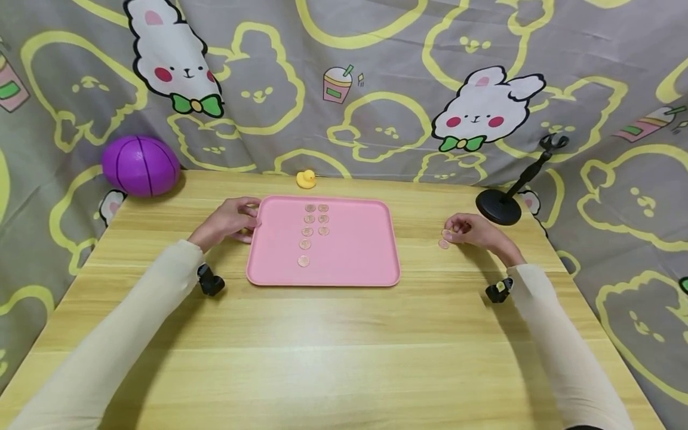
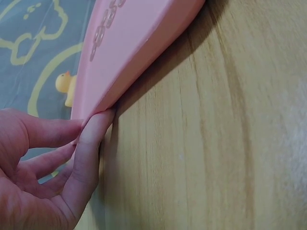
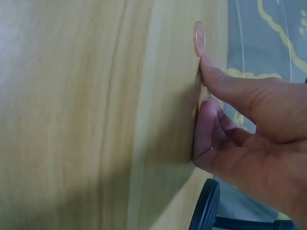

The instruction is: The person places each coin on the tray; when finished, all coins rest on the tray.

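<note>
A pink tray point(image 1: 355, 257) lies on the wooden table. Two columns of round coppery coins point(image 1: 304, 244) are set out on it, the left column longer than the right. My left hand point(image 1: 232, 218) pinches the tray's left rim between thumb and fingers, as the left wrist view also shows. To the right of the tray, my right hand point(image 1: 470, 232) is down at the tabletop, thumb and curled fingers pinching a coin point(image 1: 447, 233) that they partly hide. Another coin point(image 3: 199, 39) lies on the table just beyond the thumb tip.
A yellow toy duck point(image 1: 306, 179) sits behind the tray. A purple ball point(image 1: 141, 166) is at the back left corner. At the back right stands a black stand point(image 1: 498, 206) with a round base, close to my right hand. A patterned curtain point(image 1: 376, 71) hangs behind the table.
</note>
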Demonstrator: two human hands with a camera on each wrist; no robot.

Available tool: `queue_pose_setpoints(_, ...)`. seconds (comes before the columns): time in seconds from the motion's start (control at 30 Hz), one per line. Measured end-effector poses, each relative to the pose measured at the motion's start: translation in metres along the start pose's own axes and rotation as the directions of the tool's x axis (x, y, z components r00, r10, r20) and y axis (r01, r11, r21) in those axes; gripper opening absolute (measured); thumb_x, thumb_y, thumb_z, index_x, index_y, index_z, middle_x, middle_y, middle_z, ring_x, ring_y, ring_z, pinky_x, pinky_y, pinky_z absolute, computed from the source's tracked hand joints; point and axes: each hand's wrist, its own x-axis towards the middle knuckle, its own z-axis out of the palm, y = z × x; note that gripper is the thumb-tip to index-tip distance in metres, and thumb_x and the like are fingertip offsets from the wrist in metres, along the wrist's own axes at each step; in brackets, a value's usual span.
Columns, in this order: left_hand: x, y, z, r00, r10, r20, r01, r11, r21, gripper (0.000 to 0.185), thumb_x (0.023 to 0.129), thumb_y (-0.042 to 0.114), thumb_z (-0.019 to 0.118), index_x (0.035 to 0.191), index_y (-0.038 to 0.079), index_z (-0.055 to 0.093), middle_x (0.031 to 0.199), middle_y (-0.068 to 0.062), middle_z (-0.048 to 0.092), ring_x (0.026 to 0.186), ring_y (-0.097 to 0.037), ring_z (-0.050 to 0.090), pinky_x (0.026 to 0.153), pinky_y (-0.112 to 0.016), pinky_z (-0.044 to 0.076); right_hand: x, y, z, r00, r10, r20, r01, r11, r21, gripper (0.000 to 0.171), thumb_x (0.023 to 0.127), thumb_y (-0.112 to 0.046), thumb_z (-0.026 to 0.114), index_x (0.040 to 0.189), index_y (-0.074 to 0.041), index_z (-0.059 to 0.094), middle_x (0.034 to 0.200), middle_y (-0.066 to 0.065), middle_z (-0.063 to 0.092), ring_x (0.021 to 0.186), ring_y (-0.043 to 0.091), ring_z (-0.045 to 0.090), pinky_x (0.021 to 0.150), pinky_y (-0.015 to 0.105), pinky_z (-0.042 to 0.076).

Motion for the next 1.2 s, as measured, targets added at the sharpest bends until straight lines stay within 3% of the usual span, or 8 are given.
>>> queue_pose_setpoints(0.1, 0.000, 0.002, 0.002, 1.000, -0.014, -0.008, 0.014, 1.000, 0.002, 0.068, 0.100, -0.001, 0.060, 0.162, -0.001, 0.030, 0.138, -0.027, 0.048, 0.085, -0.014, 0.066, 0.071, -0.030, 0.068, 0.000, -0.002, 0.001, 0.996, -0.057, -0.062, 0.053, 0.996, -0.073, 0.015, 0.096, -0.003, 0.074, 0.103, 0.007, 0.065, 0.090, 0.015, 0.060, 0.076, 0.012, 0.050, 0.064, 0.017, 0.041)
queue_pose_setpoints(0.2, 0.001, 0.004, 0.003, 1.000, -0.020, -0.007, 0.020, 1.000, 0.000, 0.068, 0.101, -0.001, 0.059, 0.163, 0.000, 0.030, 0.139, -0.027, 0.048, 0.085, -0.014, 0.066, 0.072, -0.029, 0.068, 0.001, -0.006, 0.004, 0.979, -0.064, -0.194, 0.048, 0.995, -0.082, 0.012, 0.098, -0.002, 0.072, 0.100, 0.007, 0.063, 0.093, 0.024, 0.068, 0.075, 0.009, 0.061, 0.065, 0.015, 0.054)
queue_pose_setpoints(0.27, 0.002, 0.005, 0.004, 1.000, -0.019, -0.002, 0.019, 1.000, -0.004, 0.069, 0.100, -0.001, 0.059, 0.163, 0.000, 0.030, 0.139, -0.027, 0.047, 0.084, -0.014, 0.066, 0.072, -0.029, 0.068, 0.003, -0.011, 0.007, 0.959, -0.045, -0.281, 0.031, 0.998, -0.056, 0.013, 0.100, -0.004, 0.070, 0.101, 0.007, 0.064, 0.096, 0.028, 0.071, 0.074, 0.007, 0.066, 0.064, 0.017, 0.060)
queue_pose_setpoints(0.37, 0.003, 0.004, 0.004, 1.000, -0.012, 0.008, 0.012, 1.000, -0.011, 0.070, 0.101, -0.001, 0.059, 0.163, -0.001, 0.028, 0.140, -0.028, 0.046, 0.084, -0.015, 0.065, 0.071, -0.029, 0.068, 0.008, -0.025, 0.012, 0.946, 0.005, -0.324, 0.000, 1.000, 0.014, 0.018, 0.101, -0.010, 0.069, 0.107, 0.007, 0.066, 0.100, 0.029, 0.073, 0.072, 0.006, 0.069, 0.065, 0.022, 0.064)
queue_pose_setpoints(0.53, 0.003, 0.002, 0.002, 1.000, -0.009, 0.012, 0.009, 1.000, -0.012, 0.071, 0.100, -0.001, 0.058, 0.163, -0.003, 0.026, 0.140, -0.028, 0.046, 0.085, -0.015, 0.065, 0.070, -0.030, 0.068, 0.024, -0.051, 0.023, 0.962, 0.040, -0.269, -0.001, 0.990, 0.144, 0.022, 0.100, -0.007, 0.071, 0.115, 0.008, 0.065, 0.097, 0.026, 0.076, 0.071, 0.010, 0.073, 0.070, 0.027, 0.067)
queue_pose_setpoints(0.83, 0.001, 0.002, 0.001, 1.000, -0.010, -0.004, 0.010, 1.000, 0.002, 0.071, 0.100, -0.001, 0.059, 0.163, -0.002, 0.027, 0.137, -0.028, 0.046, 0.086, -0.016, 0.064, 0.069, -0.029, 0.067, 0.051, -0.088, 0.056, 0.992, -0.005, -0.124, 0.049, 0.934, 0.355, 0.025, 0.101, 0.000, 0.066, 0.119, 0.016, 0.065, 0.103, 0.034, 0.073, 0.076, 0.013, 0.075, 0.080, 0.033, 0.068)
queue_pose_setpoints(1.07, 0.000, 0.002, 0.000, 1.000, -0.016, -0.006, 0.016, 1.000, 0.000, 0.070, 0.100, -0.001, 0.059, 0.163, -0.002, 0.028, 0.139, -0.028, 0.046, 0.086, -0.016, 0.065, 0.069, -0.029, 0.067, 0.058, -0.117, 0.081, 0.996, -0.003, -0.085, 0.029, 0.951, 0.308, 0.026, 0.100, -0.002, 0.068, 0.121, 0.013, 0.068, 0.107, 0.029, 0.074, 0.078, 0.010, 0.073, 0.077, 0.024, 0.065)
queue_pose_setpoints(1.2, 0.000, 0.001, 0.001, 1.000, -0.006, -0.013, 0.006, 1.000, 0.000, 0.070, 0.100, -0.001, 0.058, 0.162, -0.003, 0.028, 0.139, -0.029, 0.047, 0.084, -0.016, 0.065, 0.068, -0.029, 0.067, 0.058, -0.136, 0.098, 1.000, 0.005, -0.027, 0.004, 0.940, 0.341, 0.023, 0.098, 0.001, 0.069, 0.118, 0.014, 0.067, 0.104, 0.029, 0.074, 0.075, 0.015, 0.075, 0.077, 0.030, 0.067)
